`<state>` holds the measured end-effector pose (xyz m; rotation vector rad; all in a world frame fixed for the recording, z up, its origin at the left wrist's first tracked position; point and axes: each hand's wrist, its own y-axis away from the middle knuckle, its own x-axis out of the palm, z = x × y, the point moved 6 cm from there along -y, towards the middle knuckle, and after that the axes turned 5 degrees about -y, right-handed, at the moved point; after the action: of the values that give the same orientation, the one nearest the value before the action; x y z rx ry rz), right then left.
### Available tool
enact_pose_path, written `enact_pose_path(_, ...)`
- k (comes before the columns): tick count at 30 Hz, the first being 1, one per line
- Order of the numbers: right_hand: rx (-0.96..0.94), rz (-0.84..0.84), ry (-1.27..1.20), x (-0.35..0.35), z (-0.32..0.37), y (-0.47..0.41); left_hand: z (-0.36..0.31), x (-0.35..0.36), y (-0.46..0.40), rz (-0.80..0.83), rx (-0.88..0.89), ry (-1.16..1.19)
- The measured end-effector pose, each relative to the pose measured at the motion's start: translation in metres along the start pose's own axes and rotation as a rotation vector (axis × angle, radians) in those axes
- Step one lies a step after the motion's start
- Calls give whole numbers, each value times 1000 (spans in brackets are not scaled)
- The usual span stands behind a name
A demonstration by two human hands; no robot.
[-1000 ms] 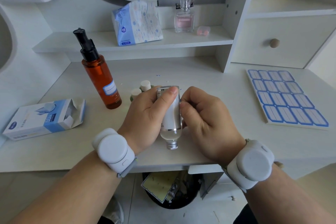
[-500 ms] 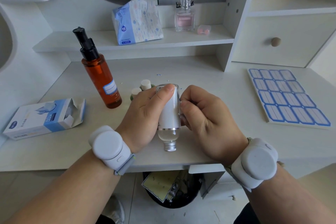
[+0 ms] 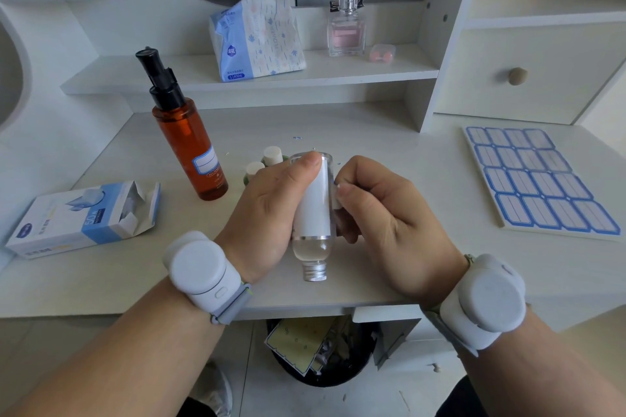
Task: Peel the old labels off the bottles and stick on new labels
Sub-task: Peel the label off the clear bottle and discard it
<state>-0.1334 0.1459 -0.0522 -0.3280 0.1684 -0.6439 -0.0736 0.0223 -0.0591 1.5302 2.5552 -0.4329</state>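
Head view: left hand (image 3: 267, 213) grips inverted bottle (image 3: 313, 213) — right hand (image 3: 382, 217) pinches its label edge.

One head-worn wide view looks forward and down, close over the desk (image 3: 389, 152).

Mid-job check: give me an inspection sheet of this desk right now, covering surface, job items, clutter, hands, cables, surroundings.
Surface: white desk, small paper scraps near the back.
Job's things: small clear bottle held cap toward the camera, white label on; amber pump bottle upright with a blue-bordered label; label sheet at right.
Clutter: opened blue box; two white-capped bottles.
Hands: left hand grips the small bottle; right hand fingers pinch at its label edge.
Cables: nothing seen.
Surroundings: tissue pack and perfume bottle on the shelf; bin under the desk.
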Motion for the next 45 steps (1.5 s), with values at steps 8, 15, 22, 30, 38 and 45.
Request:
enact_pose_path(8, -31, -69, 136, -1, -4, 0, 3, 2, 0, 8, -22, 10)
enact_pose_path(15, -28, -100, 178, -4, -4, 1, 2, 1, 1, 11, -28, -24)
enact_pose_path(22, -35, -74, 171, -2, -3, 2, 0, 2, 1, 25, -45, -2)
enact_pose_path(30, -1, -39, 109, -1, -4, 2, 2, 4, 1, 69, -75, 56)
enact_pose_path(38, 13, -12, 25, -1, -2, 2, 6, 3, 1, 78, -94, 92)
enact_pose_path(45, 37, -5, -60, 0, -2, 1, 7, 1, -1, 81, -79, 81)
